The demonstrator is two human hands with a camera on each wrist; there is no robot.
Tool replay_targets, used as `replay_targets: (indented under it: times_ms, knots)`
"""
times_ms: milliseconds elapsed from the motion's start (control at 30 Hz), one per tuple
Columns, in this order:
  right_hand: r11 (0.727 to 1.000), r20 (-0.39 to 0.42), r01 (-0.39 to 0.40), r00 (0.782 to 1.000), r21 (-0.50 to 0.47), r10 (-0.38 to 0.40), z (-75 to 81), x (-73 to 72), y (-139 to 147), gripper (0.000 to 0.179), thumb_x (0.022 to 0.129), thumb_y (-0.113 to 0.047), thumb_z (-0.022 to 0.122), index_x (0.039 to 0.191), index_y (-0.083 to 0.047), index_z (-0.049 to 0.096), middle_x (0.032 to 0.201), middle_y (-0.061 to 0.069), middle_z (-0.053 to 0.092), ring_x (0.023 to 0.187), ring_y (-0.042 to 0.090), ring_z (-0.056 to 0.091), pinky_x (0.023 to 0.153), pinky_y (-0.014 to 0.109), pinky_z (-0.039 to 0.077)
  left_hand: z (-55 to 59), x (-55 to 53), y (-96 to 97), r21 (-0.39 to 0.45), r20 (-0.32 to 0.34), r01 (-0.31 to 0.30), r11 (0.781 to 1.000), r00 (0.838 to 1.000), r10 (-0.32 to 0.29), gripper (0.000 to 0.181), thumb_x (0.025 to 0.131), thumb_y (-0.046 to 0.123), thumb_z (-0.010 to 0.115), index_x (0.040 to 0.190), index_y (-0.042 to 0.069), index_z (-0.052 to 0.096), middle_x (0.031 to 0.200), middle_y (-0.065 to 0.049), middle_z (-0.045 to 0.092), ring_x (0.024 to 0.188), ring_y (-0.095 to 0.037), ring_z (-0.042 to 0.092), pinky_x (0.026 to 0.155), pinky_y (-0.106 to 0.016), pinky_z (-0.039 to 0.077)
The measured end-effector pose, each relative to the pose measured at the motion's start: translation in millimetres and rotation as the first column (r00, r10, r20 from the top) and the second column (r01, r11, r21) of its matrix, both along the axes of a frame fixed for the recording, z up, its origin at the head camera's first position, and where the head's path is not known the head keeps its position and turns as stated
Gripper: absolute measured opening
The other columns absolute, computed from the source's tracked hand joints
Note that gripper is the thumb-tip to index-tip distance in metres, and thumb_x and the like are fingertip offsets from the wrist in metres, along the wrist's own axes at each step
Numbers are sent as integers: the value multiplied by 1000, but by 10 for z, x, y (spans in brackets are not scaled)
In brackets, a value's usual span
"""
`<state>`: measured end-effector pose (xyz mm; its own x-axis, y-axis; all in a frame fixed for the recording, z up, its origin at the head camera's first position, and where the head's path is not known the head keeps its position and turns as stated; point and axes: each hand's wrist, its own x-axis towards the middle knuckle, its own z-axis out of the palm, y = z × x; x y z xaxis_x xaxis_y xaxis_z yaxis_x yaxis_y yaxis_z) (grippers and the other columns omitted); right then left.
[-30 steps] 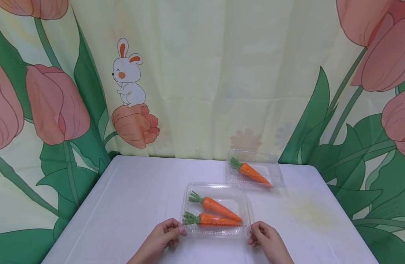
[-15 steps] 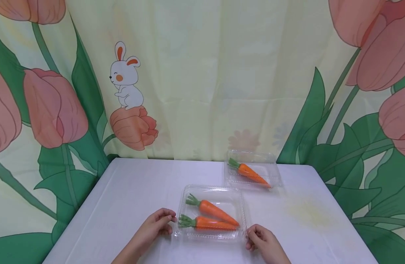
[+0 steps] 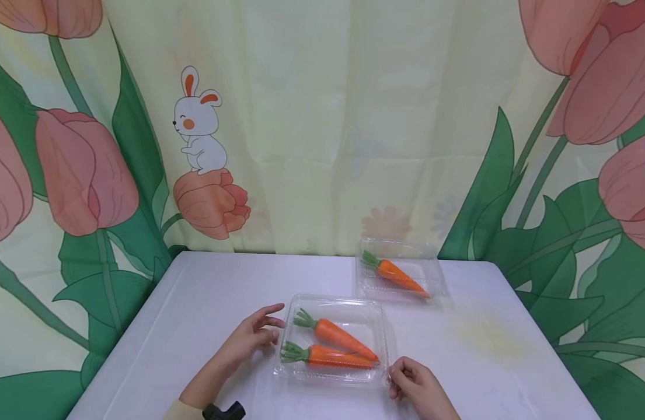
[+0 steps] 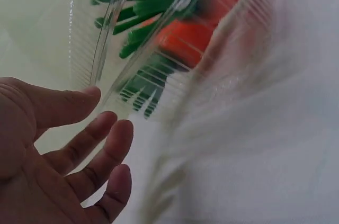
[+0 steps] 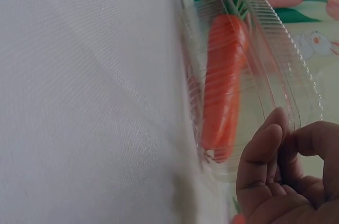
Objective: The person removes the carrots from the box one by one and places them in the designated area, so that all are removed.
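A clear plastic clamshell box (image 3: pixel 366 318) lies near the front of the table with two orange carrots inside, an upper carrot (image 3: pixel 343 337) and a lower carrot (image 3: pixel 335 357), their green tops to the left. My right hand (image 3: pixel 419 385) pinches the box's front right corner between thumb and forefinger, seen also in the right wrist view. At the box's left side my left hand (image 3: pixel 251 335) is held with its fingers spread and nothing in them. In the left wrist view, its thumb tip is close to the clear rims (image 4: pixel 100 49), which stand slightly apart.
Behind and to the right stands a second clear plastic box (image 3: pixel 435 274) with one carrot (image 3: pixel 401 276) in it. A white cloth covers the table (image 3: pixel 212 291). At its back edge hangs a curtain (image 3: pixel 301 146) printed with tulips and a rabbit.
My left hand has let go of the box's left corner, moved left and slightly back, and spread its fingers. My right hand keeps its pinch on the right corner.
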<state>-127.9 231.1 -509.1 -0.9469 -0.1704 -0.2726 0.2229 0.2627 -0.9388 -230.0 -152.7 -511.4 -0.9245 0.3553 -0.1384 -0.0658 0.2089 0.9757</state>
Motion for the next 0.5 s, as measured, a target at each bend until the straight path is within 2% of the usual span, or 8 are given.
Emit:
replay_targets:
  times_ms: [100, 233, 367, 500]
  knots:
    - [1000, -2, -9, 1000, -3, 9, -12, 0, 4, 30, 108, -18, 52, 96, 9, 56, 75, 1, 62, 71, 13, 60, 66, 27, 54, 15, -93, -9, -117, -130, 41, 992, 990, -56, 55, 96, 4, 64, 150, 11, 52, 127, -17, 64, 92, -20, 65, 77, -30, 56]
    - [999, -10, -27, 1000, -19, 27, -35, 10, 15, 33, 108, -18, 53, 98, 14, 55, 74, 2, 62, 69, 12, 60, 65, 26, 53, 17, -165, 27, -267, -275, 5, 964, 958, -81, 43, 95, 8, 71, 137, 14, 63, 126, -10, 67, 92, -15, 63, 76, -26, 54]
    - [999, -14, -25, 1000, -36, 24, -47, 18, 23, 30, 107, -19, 55, 94, 9, 56, 74, 2, 62, 68, 12, 60, 64, 26, 53, 2, -178, 57, -330, -366, -60, 942, 928, -69, 36, 92, 9, 75, 126, 20, 69, 122, 1, 68, 96, -13, 62, 81, -25, 52]
    - [999, -3, -11, 1000, -49, 11, -48, 23, 38, 32, 106, -21, 56, 95, 10, 56, 75, 2, 63, 69, 13, 62, 65, 26, 54, -7, -163, 60, -332, -429, -95, 938, 901, -61, 34, 90, 11, 78, 121, 24, 72, 124, 5, 66, 107, -17, 63, 88, -32, 53]
